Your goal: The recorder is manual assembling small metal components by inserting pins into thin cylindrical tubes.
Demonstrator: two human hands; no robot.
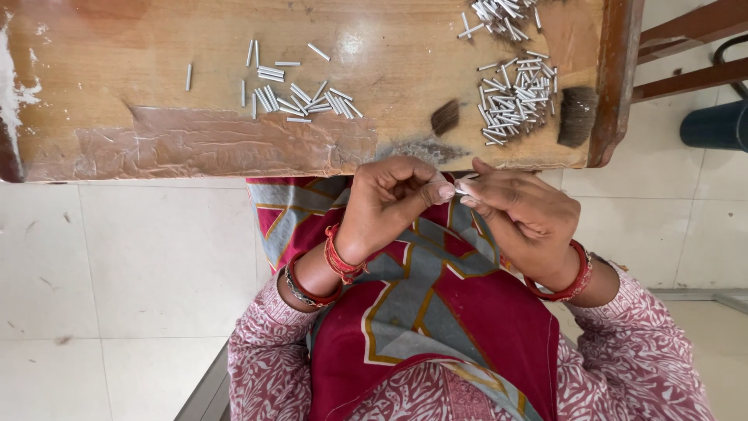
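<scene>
Tube (461, 187), a short pale metal-looking one, sits pinched between the fingertips of the left hand (389, 204) and the right hand (523, 218), both grips closed on it, just below the surface (156, 78) edge. Beyond the grip to the right lies a dense heap of tubes (516, 97); to the left, a smaller loose scatter (300, 93). Worn, glossy wood carries them.

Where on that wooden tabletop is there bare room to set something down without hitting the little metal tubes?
Free: the wooden tabletop left of the middle tube scatter, the glossy taped strip along the near edge, and the gap before the right tube pile. Crowded: the right end, also the far-edge heap and bristle tufts.
</scene>
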